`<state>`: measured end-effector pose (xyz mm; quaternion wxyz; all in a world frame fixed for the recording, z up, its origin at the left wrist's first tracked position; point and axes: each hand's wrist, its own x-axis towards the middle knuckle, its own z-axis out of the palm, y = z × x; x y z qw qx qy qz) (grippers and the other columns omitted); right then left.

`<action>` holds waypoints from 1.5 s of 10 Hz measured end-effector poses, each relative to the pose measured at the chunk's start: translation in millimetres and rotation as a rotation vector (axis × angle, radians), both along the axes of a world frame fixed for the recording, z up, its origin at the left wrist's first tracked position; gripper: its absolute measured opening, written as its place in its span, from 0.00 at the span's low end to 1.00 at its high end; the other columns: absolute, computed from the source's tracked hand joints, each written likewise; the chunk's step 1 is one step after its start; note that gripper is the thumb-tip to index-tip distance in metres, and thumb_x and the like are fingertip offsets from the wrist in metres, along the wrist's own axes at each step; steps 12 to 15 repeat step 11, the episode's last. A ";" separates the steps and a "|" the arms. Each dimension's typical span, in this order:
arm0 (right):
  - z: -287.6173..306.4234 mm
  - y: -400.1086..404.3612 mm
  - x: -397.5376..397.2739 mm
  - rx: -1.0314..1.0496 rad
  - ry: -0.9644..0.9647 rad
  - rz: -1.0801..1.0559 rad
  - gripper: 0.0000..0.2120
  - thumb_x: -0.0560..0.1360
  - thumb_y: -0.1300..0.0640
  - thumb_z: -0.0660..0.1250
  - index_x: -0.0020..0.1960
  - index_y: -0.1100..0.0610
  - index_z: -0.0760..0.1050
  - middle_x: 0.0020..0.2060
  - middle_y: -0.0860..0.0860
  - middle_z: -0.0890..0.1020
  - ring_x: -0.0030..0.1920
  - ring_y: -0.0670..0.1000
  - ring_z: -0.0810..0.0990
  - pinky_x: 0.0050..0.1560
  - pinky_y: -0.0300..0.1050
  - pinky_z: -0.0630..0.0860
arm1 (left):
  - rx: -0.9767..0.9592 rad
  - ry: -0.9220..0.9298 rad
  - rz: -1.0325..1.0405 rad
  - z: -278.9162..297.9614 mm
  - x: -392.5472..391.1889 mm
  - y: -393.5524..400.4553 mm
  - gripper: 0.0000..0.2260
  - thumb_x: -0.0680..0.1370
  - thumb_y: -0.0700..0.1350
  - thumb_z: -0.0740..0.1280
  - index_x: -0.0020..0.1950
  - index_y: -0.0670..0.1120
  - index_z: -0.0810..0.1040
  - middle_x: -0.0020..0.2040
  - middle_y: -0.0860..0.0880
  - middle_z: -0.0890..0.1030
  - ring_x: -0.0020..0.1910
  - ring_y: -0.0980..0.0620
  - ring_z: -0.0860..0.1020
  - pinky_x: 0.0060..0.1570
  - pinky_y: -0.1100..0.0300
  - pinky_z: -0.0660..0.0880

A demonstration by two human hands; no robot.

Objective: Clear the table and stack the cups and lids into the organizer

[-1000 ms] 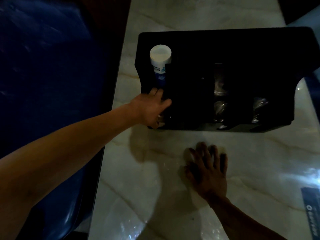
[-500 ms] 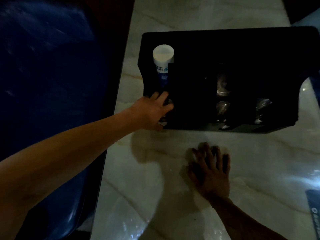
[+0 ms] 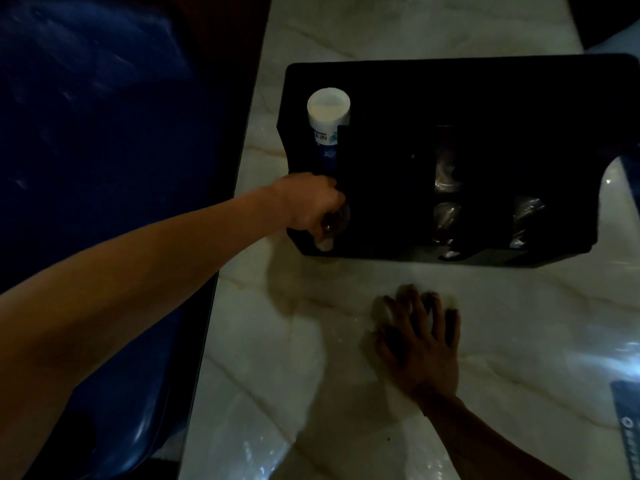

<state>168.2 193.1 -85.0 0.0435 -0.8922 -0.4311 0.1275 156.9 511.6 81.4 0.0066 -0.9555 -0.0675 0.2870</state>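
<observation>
Dim café counter, marble top [image 3: 485,306], cup organizer [image 3: 485,98] (black)

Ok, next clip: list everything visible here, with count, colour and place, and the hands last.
organizer: one, black, on the table's far half.
cup stack: one, white with blue print, upright in the organizer's left slot.
clear lids: several, transparent, in the middle and right front slots; exact count unclear.
table: one, pale marble.
chair: one, dark blue, left of the table.
blue card: one, at the table's right edge.
left hand: at the organizer's front left corner, closed on something clear.
right hand: flat on the table, fingers spread.
</observation>
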 end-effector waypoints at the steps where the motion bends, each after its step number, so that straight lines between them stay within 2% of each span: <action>1: -1.6 -0.5 0.2 -0.009 -0.001 0.005 0.33 0.75 0.29 0.45 0.77 0.38 0.46 0.80 0.49 0.45 0.78 0.60 0.44 0.75 0.67 0.44 | -0.013 -0.008 0.015 -5.3 -1.4 0.9 0.29 0.67 0.55 0.76 0.63 0.45 0.75 0.59 0.43 0.75 0.54 0.42 0.77 0.49 0.50 0.75; 3: -3.1 -0.7 0.6 -0.004 -0.005 0.006 0.34 0.75 0.30 0.49 0.77 0.37 0.44 0.79 0.48 0.44 0.78 0.60 0.43 0.75 0.68 0.44 | -0.006 -0.018 0.032 -12.4 -5.1 -1.6 0.32 0.68 0.56 0.76 0.67 0.44 0.72 0.61 0.42 0.74 0.56 0.41 0.76 0.54 0.47 0.76; 5: -2.2 0.5 1.4 -0.018 -0.013 0.009 0.33 0.75 0.29 0.46 0.77 0.37 0.45 0.79 0.48 0.45 0.78 0.60 0.44 0.75 0.65 0.39 | -0.018 -0.082 0.056 -13.3 -14.7 -6.8 0.33 0.70 0.54 0.75 0.70 0.43 0.69 0.65 0.42 0.73 0.60 0.42 0.75 0.55 0.49 0.73; 6: 1.1 1.2 2.7 -0.038 0.018 0.019 0.33 0.75 0.29 0.45 0.77 0.37 0.43 0.80 0.49 0.45 0.78 0.60 0.42 0.75 0.64 0.35 | -0.033 -0.103 0.093 -9.2 -19.2 -8.7 0.33 0.70 0.54 0.75 0.71 0.44 0.68 0.66 0.43 0.72 0.62 0.41 0.74 0.56 0.50 0.72; 7: 7.3 2.3 7.0 -0.072 0.122 0.037 0.34 0.75 0.29 0.45 0.75 0.34 0.34 0.79 0.49 0.38 0.77 0.58 0.33 0.74 0.61 0.29 | -0.059 -0.089 0.153 0.8 -19.0 -13.6 0.33 0.69 0.56 0.76 0.69 0.46 0.70 0.65 0.44 0.73 0.62 0.43 0.73 0.56 0.51 0.72; 8: 18.8 2.3 10.8 -0.104 0.165 0.044 0.32 0.76 0.31 0.49 0.74 0.32 0.36 0.78 0.46 0.38 0.77 0.57 0.33 0.75 0.61 0.32 | -0.037 -0.065 0.174 6.6 -19.7 -21.1 0.35 0.67 0.59 0.76 0.70 0.47 0.70 0.66 0.45 0.72 0.62 0.42 0.74 0.56 0.49 0.74; 9: 46.3 7.3 24.1 -0.161 0.244 0.077 0.31 0.77 0.39 0.57 0.77 0.37 0.48 0.79 0.45 0.46 0.78 0.56 0.43 0.76 0.60 0.50 | 0.012 -0.114 0.231 12.1 -25.2 -24.5 0.32 0.70 0.57 0.74 0.70 0.47 0.71 0.65 0.44 0.72 0.61 0.41 0.74 0.55 0.48 0.74; 10: 69.0 12.6 33.3 -0.201 0.271 0.064 0.29 0.78 0.43 0.60 0.76 0.43 0.56 0.78 0.46 0.54 0.77 0.55 0.52 0.73 0.57 0.62 | -0.016 -0.195 0.298 17.9 -35.0 -28.7 0.26 0.75 0.54 0.70 0.70 0.46 0.70 0.64 0.43 0.72 0.61 0.41 0.74 0.55 0.48 0.74; 11: 96.7 17.2 38.8 -0.252 0.242 0.029 0.24 0.78 0.45 0.60 0.73 0.47 0.64 0.73 0.49 0.67 0.74 0.55 0.61 0.69 0.54 0.67 | -0.142 -0.452 0.489 10.3 -60.0 -57.5 0.23 0.77 0.48 0.67 0.71 0.45 0.69 0.66 0.42 0.71 0.63 0.41 0.72 0.57 0.47 0.73; 15: 96.7 17.2 38.8 -0.252 0.242 0.029 0.24 0.78 0.45 0.60 0.73 0.47 0.64 0.73 0.49 0.67 0.74 0.55 0.61 0.69 0.54 0.67 | -0.142 -0.452 0.489 10.3 -60.0 -57.5 0.23 0.77 0.48 0.67 0.71 0.45 0.69 0.66 0.42 0.71 0.63 0.41 0.72 0.57 0.47 0.73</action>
